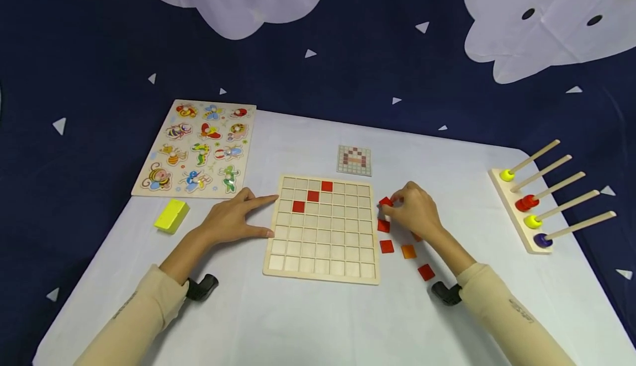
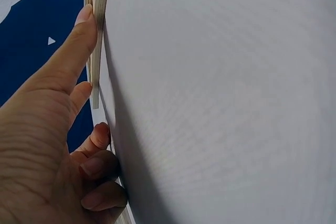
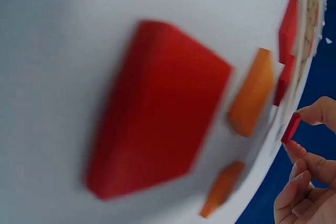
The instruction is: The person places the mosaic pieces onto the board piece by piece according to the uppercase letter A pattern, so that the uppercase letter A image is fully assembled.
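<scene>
My left hand (image 1: 231, 219) rests at the left side of a wooden grid board (image 1: 323, 235), thumb and index finger spread and touching its edge. In the left wrist view that hand (image 2: 42, 129) has its other fingers bent. Three red tiles sit in a diagonal in the board's upper cells, the middle one (image 1: 313, 196) between its neighbours. To the right of the board, my right hand (image 1: 417, 208) pinches a red square tile (image 3: 291, 128) between thumb and fingertip. Below it lie loose red tiles (image 1: 386, 246) and an orange tile (image 1: 408, 252); another is partly hidden under the hand.
A small pattern card (image 1: 354, 160) lies behind the board. An insect peg puzzle (image 1: 196, 150) is at the back left, with a yellow block (image 1: 171, 216) in front of it. At the right stands a bead rack (image 1: 519, 208) with upright rods and coloured beads.
</scene>
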The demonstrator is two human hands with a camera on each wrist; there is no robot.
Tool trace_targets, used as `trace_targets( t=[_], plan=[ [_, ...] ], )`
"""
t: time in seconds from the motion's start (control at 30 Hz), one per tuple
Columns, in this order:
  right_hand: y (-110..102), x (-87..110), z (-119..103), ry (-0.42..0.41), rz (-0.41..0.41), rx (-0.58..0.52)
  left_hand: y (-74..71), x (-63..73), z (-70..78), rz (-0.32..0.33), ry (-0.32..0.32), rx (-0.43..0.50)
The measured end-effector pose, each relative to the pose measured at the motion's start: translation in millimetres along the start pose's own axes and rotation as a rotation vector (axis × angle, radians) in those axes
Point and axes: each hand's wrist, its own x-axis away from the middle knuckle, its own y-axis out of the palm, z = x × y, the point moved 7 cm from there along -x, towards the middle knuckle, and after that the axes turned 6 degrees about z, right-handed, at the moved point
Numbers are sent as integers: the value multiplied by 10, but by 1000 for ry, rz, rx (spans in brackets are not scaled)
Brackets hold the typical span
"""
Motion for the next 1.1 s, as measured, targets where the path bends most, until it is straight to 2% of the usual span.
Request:
trace_targets(
  t=[0.1,0.23,0.43,0.73,0.83,0.93,1.1],
  plan=[
    [-33,-11,-112,-36,16,-29,2,-5,3,-1,-3,-3],
    [28,-18,-390,-109,-8,-66,-9,-2,5,-3,-6,-4],
    [210,14,-893,-242,-47,-99,-12,1,20,-1,-5,-2],
    [546,28,-1528,-412,-140,-45,-19,4,7,-2,-9,-8],
    [643,32,-1662,-478,-157,-18,-9,1,2,-5,-10,-3],
    [712,35,-1732,-511,-178,-4,-2,0,-3,-5,-7,-1],
    [753,34,-1770,-511,-188,-11,-13,0,-8,-5,-6,-3]
  ],
)
